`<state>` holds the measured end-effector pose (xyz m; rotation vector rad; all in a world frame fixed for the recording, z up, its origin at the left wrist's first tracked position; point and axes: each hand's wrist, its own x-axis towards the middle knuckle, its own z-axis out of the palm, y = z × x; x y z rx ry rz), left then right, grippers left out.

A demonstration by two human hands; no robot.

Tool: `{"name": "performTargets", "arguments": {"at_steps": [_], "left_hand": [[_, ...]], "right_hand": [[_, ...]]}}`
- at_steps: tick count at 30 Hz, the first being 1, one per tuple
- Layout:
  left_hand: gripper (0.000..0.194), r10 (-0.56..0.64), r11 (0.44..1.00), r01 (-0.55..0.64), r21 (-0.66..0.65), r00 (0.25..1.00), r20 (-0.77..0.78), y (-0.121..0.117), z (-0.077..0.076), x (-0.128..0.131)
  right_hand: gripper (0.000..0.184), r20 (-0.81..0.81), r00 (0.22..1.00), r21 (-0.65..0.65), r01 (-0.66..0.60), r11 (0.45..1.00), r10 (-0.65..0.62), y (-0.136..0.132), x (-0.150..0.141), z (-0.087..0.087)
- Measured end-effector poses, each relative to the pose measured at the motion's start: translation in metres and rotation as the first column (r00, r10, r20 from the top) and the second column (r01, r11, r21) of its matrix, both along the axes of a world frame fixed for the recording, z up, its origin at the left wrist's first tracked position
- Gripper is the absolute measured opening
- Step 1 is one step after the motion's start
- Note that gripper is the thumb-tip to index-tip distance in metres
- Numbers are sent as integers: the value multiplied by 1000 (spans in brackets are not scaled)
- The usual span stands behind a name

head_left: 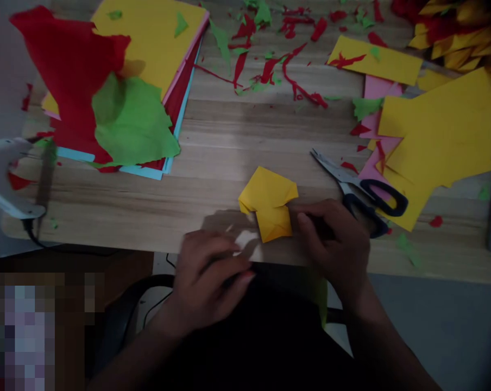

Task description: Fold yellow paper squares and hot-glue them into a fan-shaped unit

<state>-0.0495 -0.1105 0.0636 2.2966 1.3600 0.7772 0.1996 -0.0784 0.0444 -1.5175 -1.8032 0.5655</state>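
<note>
A folded yellow paper piece (270, 203) lies on the wooden table near its front edge. It has a wide, pointed upper part and a narrower, square lower part. My left hand (215, 274) hovers just below and left of it, fingers loosely bent and apart, with nothing visible in them. To the right of the paper is my right hand (337, 239), its index fingertip close to the paper's edge. Its fingers are bent and no held thing shows. Scissors (343, 176) with dark handles lie just beyond the right hand, blades partly spread.
Stacked coloured sheets (148, 38) lie at the left, under crumpled red paper (74, 70) and green paper (131, 122). A white corded tool (9, 174) stands at the left edge. Yellow sheets (445, 125) lie right; red and green scraps (270, 70) are scattered at the back.
</note>
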Motion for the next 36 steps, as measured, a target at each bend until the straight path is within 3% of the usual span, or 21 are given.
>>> {"name": "performTargets", "arguments": {"at_steps": [2, 5, 7, 10, 17, 22, 28, 32, 36], "left_hand": [[23, -103, 994, 102, -35, 994, -40, 13, -4, 29], [15, -67, 998, 66, -11, 995, -77, 26, -15, 48], [10, -48, 999, 50, 18, 995, -83, 29, -20, 49], [13, -35, 999, 38, 34, 995, -94, 28, -24, 48], [14, -49, 997, 53, 50, 996, -79, 27, -25, 49], [18, -56, 998, 56, -8, 993, -100, 27, -23, 50], [22, -107, 994, 107, 0, 994, 28, 27, -19, 42], [21, 55, 998, -57, 25, 996, 69, 39, -15, 31], [53, 167, 982, -172, -83, 984, -68, 62, -13, 35]], "right_hand": [[15, 27, 994, 46, -102, 994, 101, -2, 5, 0], [20, 97, 953, 106, -296, 949, 287, -7, 9, -1], [25, 151, 935, 94, -337, 937, 321, -9, 10, -2], [31, 200, 946, 78, -275, 958, 255, -9, 8, -4], [6, 239, 962, 72, -155, 985, 134, -7, 4, -5], [18, 355, 929, 76, 84, 993, -106, -9, 2, -8], [19, 363, 928, 85, 53, 995, -80, -11, 0, -9], [10, 409, 910, 111, 26, 993, -69, -13, -2, -7], [20, 308, 949, 97, 38, 995, -66, -8, -3, -3]]}}
